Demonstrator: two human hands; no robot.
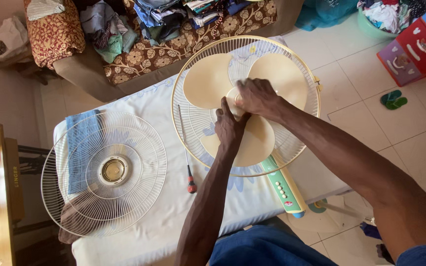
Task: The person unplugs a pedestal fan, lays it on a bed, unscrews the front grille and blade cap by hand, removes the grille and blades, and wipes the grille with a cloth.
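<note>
Here, cream three-bladed fan blade [252, 98].

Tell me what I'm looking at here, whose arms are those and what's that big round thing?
There is only one picture, taken by a camera worn on a person's head, so you look down along that person's own two arms. The big round thing is an electric fan lying on its back on a padded table with a white cover. You see its cream blades inside the rear wire cage. The left hand rests on a blade, and the right hand covers the hub in the middle. The fan's green neck with buttons points toward the person. The front grille is off and lies to the left. Between them lies a thin screwdriver with a red handle. Nothing is lifted up.
</note>
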